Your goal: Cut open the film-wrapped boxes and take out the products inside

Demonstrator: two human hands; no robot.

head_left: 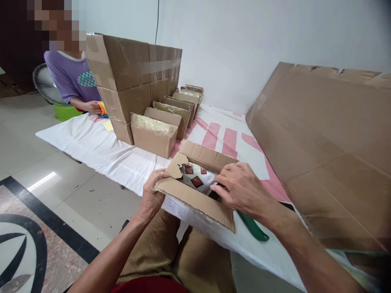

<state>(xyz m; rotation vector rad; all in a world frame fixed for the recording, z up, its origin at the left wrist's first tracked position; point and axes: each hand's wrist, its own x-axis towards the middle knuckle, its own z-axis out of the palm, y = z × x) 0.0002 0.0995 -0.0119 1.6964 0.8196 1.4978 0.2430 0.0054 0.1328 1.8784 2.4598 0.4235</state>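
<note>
A small open cardboard box sits at the table's front edge, its long flaps folded outward. Inside lies something white with dark red diamond shapes, partly covered by clear plastic; its kind is hard to tell. My left hand is closed on the box's left corner, thumb over the flap's edge. At the right end, my right hand reaches over the opening, fingers bent and apart, close to the wrapped contents. Whether it touches them is unclear. Below my right wrist lies a green curved handle, its other end hidden.
Large taped cartons are stacked at the left, with a row of smaller open boxes beside them. A big cardboard sheet leans at the right. Behind the cartons, a person in a purple shirt holds something orange.
</note>
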